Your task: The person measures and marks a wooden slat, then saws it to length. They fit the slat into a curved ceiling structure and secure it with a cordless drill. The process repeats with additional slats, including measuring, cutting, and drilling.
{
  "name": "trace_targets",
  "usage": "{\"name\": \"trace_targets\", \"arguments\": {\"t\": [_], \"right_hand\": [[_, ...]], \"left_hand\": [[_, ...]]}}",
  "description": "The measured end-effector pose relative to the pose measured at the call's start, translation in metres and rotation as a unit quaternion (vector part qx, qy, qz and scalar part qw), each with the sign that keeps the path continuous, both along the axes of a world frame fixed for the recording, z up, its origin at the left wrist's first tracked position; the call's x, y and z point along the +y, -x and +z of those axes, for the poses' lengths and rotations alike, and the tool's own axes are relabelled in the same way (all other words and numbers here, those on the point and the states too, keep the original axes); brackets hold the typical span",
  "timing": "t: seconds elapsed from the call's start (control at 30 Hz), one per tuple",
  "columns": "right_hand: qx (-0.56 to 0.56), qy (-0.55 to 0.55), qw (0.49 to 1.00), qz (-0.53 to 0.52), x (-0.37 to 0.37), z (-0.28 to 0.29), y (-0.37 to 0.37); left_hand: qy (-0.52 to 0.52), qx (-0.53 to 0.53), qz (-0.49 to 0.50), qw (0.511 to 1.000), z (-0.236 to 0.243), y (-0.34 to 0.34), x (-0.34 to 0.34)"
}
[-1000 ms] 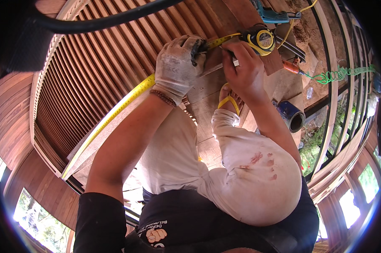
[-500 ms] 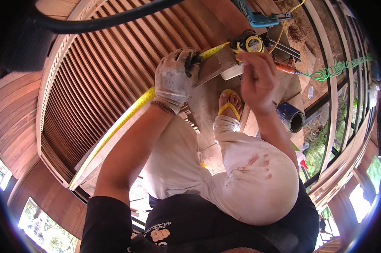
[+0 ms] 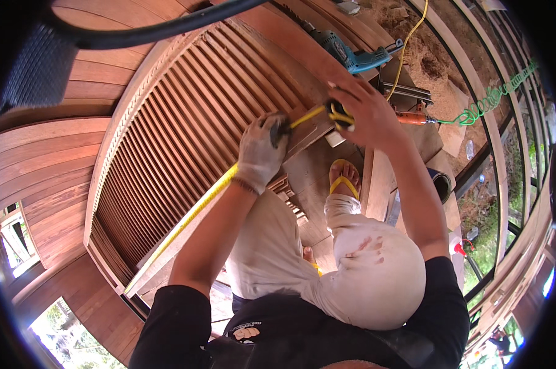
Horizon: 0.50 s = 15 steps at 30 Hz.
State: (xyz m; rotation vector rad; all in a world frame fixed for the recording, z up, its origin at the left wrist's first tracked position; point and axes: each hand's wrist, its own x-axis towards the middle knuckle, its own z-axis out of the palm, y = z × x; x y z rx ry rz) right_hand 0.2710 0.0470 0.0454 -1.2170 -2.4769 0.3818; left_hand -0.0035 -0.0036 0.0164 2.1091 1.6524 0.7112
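My left hand [image 3: 261, 150], in a pale work glove with dark fingertips, is closed on the yellow blade [image 3: 198, 212] of a tape measure. The blade runs along the edge of a slatted wooden panel [image 3: 185, 129] down to its lower left corner. My bare right hand [image 3: 370, 117] has its fingers round the black and yellow tape measure case [image 3: 339, 115], partly hiding it. A short stretch of blade spans the gap between my hands. What looks like another person's forearm [image 3: 296, 52] reaches in from the top toward the case; its hand cannot be made out.
A teal power tool [image 3: 355, 55] lies beyond my right hand, near an orange air tool [image 3: 411, 117] with a coiled green hose [image 3: 487, 101]. A dark blue can [image 3: 441, 184] stands by my right forearm. Black rails and wooden strips run down the right side.
My right hand has moved from beside the tape measure onto its case. The case now sits closer to my left hand. The whole view has shifted slightly.
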Motion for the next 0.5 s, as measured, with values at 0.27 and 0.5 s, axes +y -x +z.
{"name": "trace_targets", "arguments": {"t": [0.27, 0.5], "right_hand": [[0.112, 0.255, 0.958, 0.066, -0.1, 0.019, 0.01], [0.123, 0.296, 0.945, -0.058, -0.116, -0.002, -0.02]], "left_hand": [[0.372, 0.133, -0.089, 0.915, 0.115, 0.036, -0.083], [0.421, 0.19, -0.1, 0.881, 0.157, 0.086, -0.091]]}}
